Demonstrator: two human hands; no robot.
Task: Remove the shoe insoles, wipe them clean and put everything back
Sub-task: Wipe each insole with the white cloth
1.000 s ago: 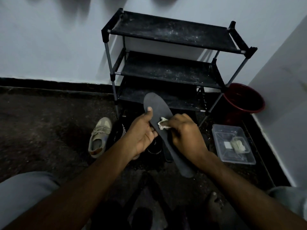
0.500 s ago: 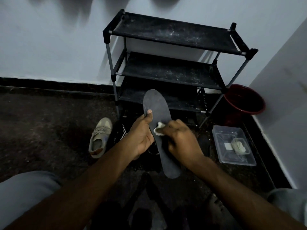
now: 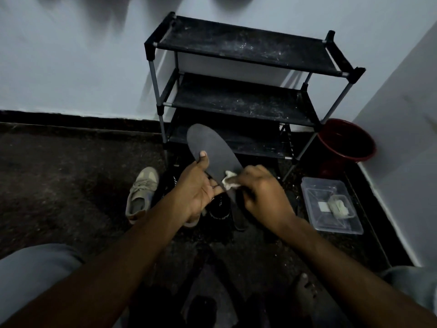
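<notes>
- Dark grey insole (image 3: pixel 212 150): held off the floor in front of the shoe rack (image 3: pixel 248 46), broad end tilted up and away, narrow end pointing down past the black shoe (image 3: pixel 220 207).
- Left hand (image 3: pixel 196 192): grips the insole at its left edge, thumb flat on the upper face, fingers curled underneath.
- Right hand (image 3: pixel 262 197): fingers curled round a small white cloth (image 3: pixel 229 179), pressing it onto the insole about mid-length (only a crumpled corner of the cloth shows).
- Beige shoe (image 3: pixel 142 192): on the floor left of the hands, just beside the black shoe.
- Clear plastic container (image 3: pixel 331 207): on the floor to the right, pale folded pieces inside.
- Red bucket (image 3: pixel 347 140): behind the container, near the rack's right leg.
- Light is dim; markings on the black shoe are unreadable.
</notes>
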